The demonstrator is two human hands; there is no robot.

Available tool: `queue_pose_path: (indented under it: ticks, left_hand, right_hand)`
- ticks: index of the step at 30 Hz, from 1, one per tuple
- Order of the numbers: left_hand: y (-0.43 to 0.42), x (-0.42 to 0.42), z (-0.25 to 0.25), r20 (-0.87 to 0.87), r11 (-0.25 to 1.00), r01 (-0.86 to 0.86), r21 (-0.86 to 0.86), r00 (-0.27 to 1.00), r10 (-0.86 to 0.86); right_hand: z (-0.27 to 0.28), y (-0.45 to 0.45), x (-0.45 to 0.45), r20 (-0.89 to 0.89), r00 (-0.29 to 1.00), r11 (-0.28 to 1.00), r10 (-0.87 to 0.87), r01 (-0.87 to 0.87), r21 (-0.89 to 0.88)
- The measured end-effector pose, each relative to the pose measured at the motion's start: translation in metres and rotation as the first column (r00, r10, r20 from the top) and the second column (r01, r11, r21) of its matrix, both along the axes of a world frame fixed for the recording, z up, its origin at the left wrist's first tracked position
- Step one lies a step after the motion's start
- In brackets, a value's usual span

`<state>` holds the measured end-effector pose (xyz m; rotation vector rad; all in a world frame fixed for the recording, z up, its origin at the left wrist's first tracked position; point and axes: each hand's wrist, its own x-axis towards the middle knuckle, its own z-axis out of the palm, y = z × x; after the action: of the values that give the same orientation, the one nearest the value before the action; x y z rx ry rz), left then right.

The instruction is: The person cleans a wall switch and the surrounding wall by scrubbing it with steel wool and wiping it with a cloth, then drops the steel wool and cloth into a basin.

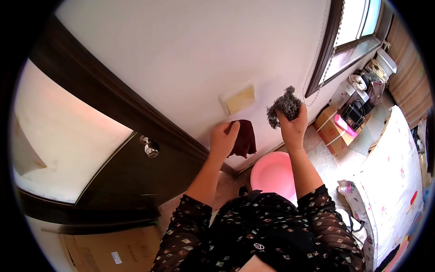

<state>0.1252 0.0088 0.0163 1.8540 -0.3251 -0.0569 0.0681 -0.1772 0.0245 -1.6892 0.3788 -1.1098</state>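
My left hand [222,140] is closed on a dark red cloth [244,138], which hangs down from the fingers close to the white wall [195,59]. In my right hand [293,127] is a grey, curly steel wool scourer [285,107], pinched between thumb and fingers and raised near the wall. Just above the cloth, a yellowed wall switch plate [239,99] with a paler frame is fixed to the wall; neither hand appears to touch it. Below both hands a pink basin [273,171] stands on the floor, partly covered by my right forearm.
At left is a dark door [136,174] with a round metal knob [151,148]. A cardboard box [113,247] lies at lower left. A bed with a floral sheet [392,181] fills the right. Boxes and bags [333,131] line the wall under the window [351,36], where a bead chain hangs.
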Motion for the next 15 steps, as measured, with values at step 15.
queue_pose_path:
  ticks: [15]
  left_hand:
    - [0.035,-0.025,0.051,0.092,0.915,0.077,0.395,0.988,-0.123]
  right_hand:
    - [-0.014,0.011,-0.031,-0.201,0.928,0.847,0.313,-0.369,-0.383]
